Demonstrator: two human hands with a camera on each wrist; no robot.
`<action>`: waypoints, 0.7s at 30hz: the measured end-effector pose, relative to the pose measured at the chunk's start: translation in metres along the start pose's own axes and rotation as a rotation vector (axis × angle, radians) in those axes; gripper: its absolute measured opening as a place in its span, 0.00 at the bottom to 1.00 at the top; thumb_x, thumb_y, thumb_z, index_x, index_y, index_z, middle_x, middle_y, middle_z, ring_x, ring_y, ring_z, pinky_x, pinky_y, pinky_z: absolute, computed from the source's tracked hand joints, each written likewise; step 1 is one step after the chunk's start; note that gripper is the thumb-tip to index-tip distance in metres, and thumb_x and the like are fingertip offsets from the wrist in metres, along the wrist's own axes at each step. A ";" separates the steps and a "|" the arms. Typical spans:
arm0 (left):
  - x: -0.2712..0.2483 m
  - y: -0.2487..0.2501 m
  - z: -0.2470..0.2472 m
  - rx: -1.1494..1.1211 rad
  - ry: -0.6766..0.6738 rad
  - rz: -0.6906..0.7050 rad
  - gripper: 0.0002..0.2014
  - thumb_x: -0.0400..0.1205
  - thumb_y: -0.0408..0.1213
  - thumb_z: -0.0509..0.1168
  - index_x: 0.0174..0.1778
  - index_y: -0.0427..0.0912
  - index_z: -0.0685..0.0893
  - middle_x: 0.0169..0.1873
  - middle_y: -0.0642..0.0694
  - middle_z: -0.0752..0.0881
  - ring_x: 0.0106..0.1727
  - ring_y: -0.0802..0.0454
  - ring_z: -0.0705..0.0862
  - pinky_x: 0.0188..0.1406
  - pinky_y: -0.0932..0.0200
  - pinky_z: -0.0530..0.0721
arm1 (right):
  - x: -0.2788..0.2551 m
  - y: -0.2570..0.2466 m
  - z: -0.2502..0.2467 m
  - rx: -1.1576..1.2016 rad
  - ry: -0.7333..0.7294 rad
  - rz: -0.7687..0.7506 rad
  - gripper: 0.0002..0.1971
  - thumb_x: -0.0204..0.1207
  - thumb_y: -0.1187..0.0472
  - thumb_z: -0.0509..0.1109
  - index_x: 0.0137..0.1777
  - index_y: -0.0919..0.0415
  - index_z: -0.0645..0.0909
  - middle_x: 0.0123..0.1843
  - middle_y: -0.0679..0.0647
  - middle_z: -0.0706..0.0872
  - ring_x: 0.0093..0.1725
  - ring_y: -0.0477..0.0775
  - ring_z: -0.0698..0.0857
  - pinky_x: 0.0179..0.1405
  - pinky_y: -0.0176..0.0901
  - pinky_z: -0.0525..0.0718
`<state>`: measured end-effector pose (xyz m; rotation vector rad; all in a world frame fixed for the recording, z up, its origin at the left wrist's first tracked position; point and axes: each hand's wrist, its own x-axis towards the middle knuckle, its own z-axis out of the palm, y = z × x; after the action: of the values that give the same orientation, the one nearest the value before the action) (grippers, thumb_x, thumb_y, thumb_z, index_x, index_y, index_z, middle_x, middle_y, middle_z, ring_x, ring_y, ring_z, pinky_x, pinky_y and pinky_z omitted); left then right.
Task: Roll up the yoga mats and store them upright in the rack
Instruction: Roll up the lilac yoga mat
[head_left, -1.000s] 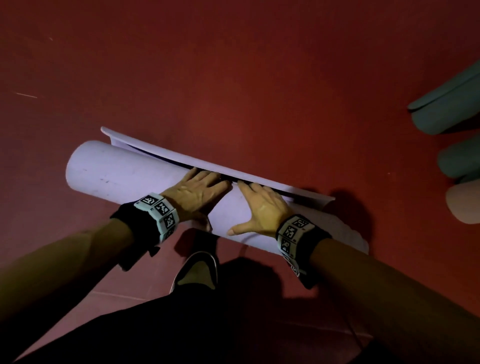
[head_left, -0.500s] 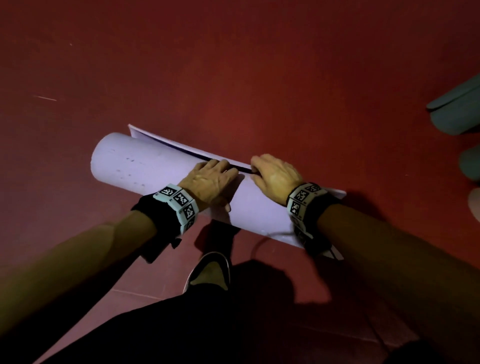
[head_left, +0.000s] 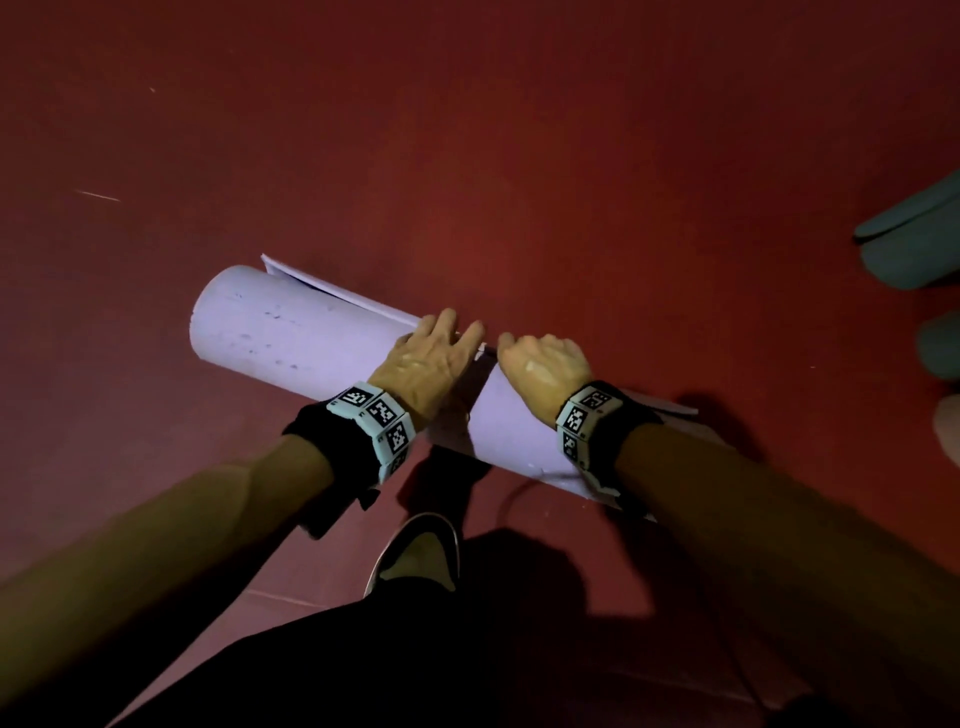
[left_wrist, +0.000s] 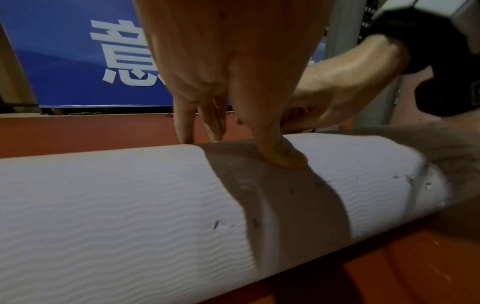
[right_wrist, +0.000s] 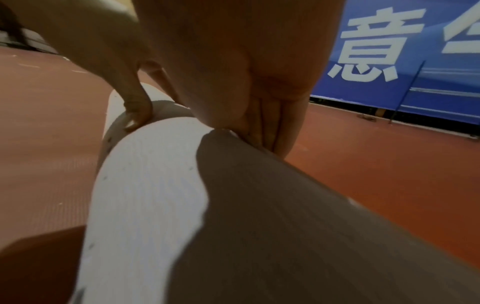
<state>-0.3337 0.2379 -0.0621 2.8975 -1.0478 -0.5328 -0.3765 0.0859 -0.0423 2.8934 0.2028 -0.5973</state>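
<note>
Lilac yoga mat, nearly fully rolled, lying on the red floor with only a narrow flap of its free end showing along the far side. Left hand rests on top of the roll, fingers extended over the crest and thumb pressed flat, grasping nothing. Right hand, just beside it, curls its fingers over the far side, gripping the roll. Rolled teal mats lie well apart at right
</note>
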 end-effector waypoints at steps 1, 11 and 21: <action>0.000 0.000 0.002 0.029 0.014 -0.011 0.36 0.79 0.41 0.71 0.81 0.46 0.61 0.65 0.42 0.66 0.64 0.42 0.70 0.56 0.46 0.81 | -0.002 -0.002 0.000 0.006 0.019 0.003 0.17 0.80 0.76 0.58 0.66 0.62 0.72 0.59 0.59 0.87 0.61 0.66 0.87 0.51 0.53 0.81; -0.008 -0.006 0.002 0.031 0.009 -0.003 0.36 0.70 0.59 0.74 0.73 0.54 0.73 0.63 0.47 0.70 0.64 0.44 0.71 0.59 0.45 0.76 | 0.002 -0.005 0.016 0.537 -0.147 0.085 0.47 0.73 0.32 0.70 0.83 0.57 0.54 0.80 0.59 0.68 0.77 0.66 0.71 0.71 0.70 0.72; -0.011 0.002 0.002 -0.140 0.032 0.027 0.26 0.71 0.48 0.73 0.63 0.42 0.81 0.61 0.46 0.81 0.64 0.42 0.72 0.61 0.54 0.67 | 0.011 -0.040 0.021 0.364 -0.189 0.150 0.66 0.55 0.43 0.86 0.86 0.58 0.47 0.77 0.57 0.67 0.79 0.68 0.66 0.73 0.88 0.57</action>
<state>-0.3434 0.2428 -0.0600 2.7573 -1.0015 -0.5343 -0.3809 0.1216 -0.0713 3.1266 -0.1653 -0.9612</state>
